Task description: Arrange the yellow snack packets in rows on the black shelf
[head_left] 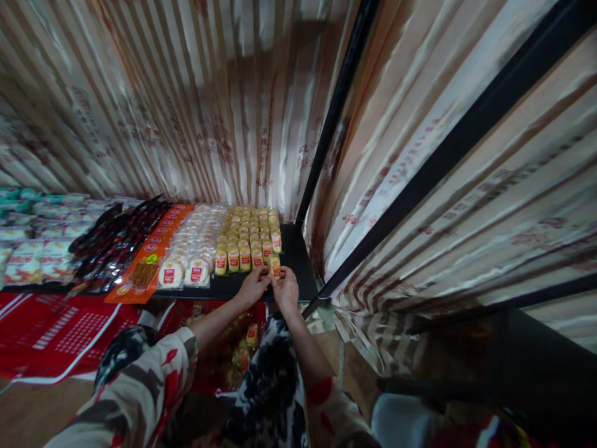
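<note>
Head view: both hands are drawn in narrow, near each other, holding one small yellow packet (275, 268) between their fingertips at the front of the black shelf (301, 264). The left hand (254, 288) has its fingers curled at the packet's left edge; the right hand (286, 290) pinches its right side. Just beyond the hands stand rows of matching yellow packets (245, 258). Left of those lie round white packets (196, 272), then an orange packet (144, 270). Below the left hand, a red bag (168, 320) contains more yellow packets.

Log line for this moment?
left hand: at yellow pack | right hand: holding same pack | place: black shelf, near front edge
</note>
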Action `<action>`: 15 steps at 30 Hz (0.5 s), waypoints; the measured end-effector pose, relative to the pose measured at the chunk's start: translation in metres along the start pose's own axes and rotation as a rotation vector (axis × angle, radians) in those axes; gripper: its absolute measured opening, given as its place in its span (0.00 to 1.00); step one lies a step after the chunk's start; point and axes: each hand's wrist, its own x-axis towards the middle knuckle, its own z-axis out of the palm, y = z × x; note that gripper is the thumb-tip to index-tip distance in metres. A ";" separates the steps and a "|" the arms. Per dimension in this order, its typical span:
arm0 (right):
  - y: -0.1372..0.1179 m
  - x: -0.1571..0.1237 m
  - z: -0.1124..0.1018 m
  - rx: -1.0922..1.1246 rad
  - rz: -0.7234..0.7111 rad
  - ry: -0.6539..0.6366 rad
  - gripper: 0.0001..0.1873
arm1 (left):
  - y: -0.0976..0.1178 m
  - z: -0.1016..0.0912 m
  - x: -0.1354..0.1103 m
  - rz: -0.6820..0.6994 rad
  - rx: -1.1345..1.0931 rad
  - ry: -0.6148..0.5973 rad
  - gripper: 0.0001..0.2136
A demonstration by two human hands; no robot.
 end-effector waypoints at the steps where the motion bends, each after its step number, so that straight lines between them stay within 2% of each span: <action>1: -0.001 0.003 0.003 -0.007 -0.001 0.007 0.18 | -0.001 0.000 0.000 0.009 0.028 0.014 0.14; 8: -0.009 0.020 0.020 -0.079 -0.029 0.045 0.15 | -0.008 -0.011 0.004 0.051 0.191 0.057 0.16; 15: -0.008 0.020 0.029 0.080 -0.060 0.050 0.14 | -0.021 -0.019 0.009 0.088 0.141 0.114 0.17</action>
